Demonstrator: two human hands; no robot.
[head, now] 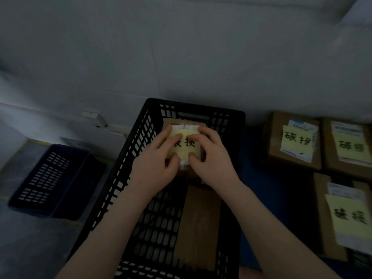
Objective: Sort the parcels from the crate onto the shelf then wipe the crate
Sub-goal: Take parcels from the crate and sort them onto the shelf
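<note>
A black slotted crate (128,158) stands in the middle of the view. Over its far half, both hands grip a small brown cardboard parcel with a yellow note (186,147) bearing black handwriting. My left hand (156,158) holds its left side, thumb under the near edge and fingers on top. On the other side my right hand (210,154) does the same. Another brown parcel (199,224) lies flat on the crate floor, nearer to me.
Three brown parcels with yellow notes sit on a dark blue surface at the right: (293,141), (348,148), (346,218). A dark blue slotted crate (50,178) stands on the floor at the left. A pale wall rises behind.
</note>
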